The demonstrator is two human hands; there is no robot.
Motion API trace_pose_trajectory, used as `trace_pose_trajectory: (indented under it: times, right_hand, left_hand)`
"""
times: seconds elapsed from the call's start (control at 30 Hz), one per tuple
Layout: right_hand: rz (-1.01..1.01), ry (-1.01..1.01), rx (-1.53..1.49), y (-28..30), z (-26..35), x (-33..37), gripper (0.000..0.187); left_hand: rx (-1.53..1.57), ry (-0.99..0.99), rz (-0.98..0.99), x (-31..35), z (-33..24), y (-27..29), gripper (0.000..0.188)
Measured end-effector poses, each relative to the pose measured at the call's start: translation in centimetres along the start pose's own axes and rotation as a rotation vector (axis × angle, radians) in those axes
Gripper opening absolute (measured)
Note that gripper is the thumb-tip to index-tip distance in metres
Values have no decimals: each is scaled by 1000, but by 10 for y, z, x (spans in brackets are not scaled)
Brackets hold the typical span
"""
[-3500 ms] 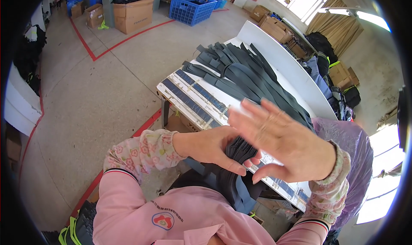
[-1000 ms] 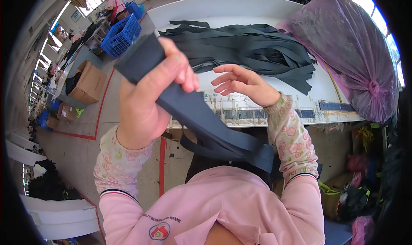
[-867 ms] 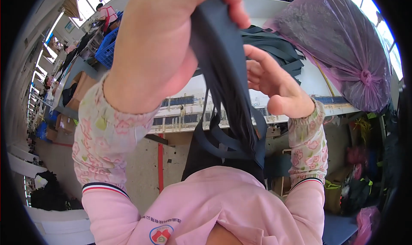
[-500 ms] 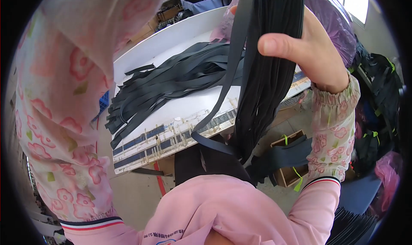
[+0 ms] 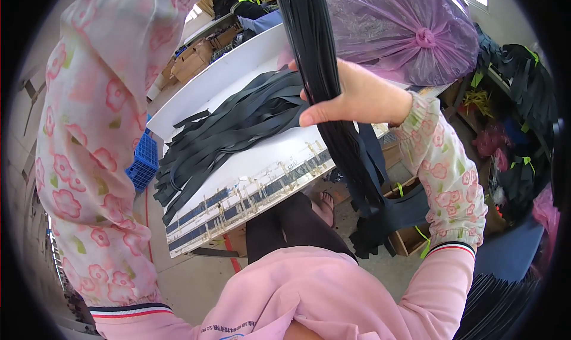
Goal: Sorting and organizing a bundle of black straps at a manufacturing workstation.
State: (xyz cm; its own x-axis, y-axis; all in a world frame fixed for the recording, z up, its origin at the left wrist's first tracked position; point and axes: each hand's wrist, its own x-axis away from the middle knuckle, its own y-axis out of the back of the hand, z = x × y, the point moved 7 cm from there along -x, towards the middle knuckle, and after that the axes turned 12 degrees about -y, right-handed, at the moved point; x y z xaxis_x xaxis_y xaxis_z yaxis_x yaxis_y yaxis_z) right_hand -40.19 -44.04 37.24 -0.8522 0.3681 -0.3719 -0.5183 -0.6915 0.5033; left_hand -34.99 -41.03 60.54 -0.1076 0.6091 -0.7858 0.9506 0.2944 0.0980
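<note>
My right hand (image 5: 357, 96) is closed round a long, thick bundle of black strips (image 5: 309, 36), its thumb lying across the near side. The bundle runs steeply from beyond the top edge of the view, past the table's front edge, down to the right of my legs. My left arm (image 5: 89, 132), in a floral sleeve cover, reaches up out of the picture, so the left hand is hidden. Left of the bundle, a loose pile of dark flat strips (image 5: 232, 126) lies spread on the white table (image 5: 238, 170).
A tied purple plastic bag (image 5: 410, 33) stands at the table's far right. Below, on the right, is an open wooden box (image 5: 407, 239) with dark strips over it. A blue crate (image 5: 143, 161) sits beyond the table's left side. More dark strips (image 5: 523, 90) hang at right.
My right hand has moved left and slightly down with the bundle, which now looks narrower. The loose strip that looped out on its left no longer shows. The purple bag has come into fuller view.
</note>
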Motion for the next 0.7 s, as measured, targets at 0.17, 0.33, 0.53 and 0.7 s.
trace_pose_trajectory:
  times: [0.17,0.33,0.53,0.7]
  right_hand:
    - [213,-229,171,-32,-56,23,80]
    - [167,-333,272,-40,-103,58,91]
    - [89,-433,540,-48,-93,62,86]
    - [-106,-99,58,-74,-113,67,96]
  left_hand:
    - [-53,21,-60,13,13,17,15]
    - [-2,78,-84,14,48,13,14]
    - [-16,63,-57,20,33,16,14]
    - [24,106,-12,14,34,10,16]
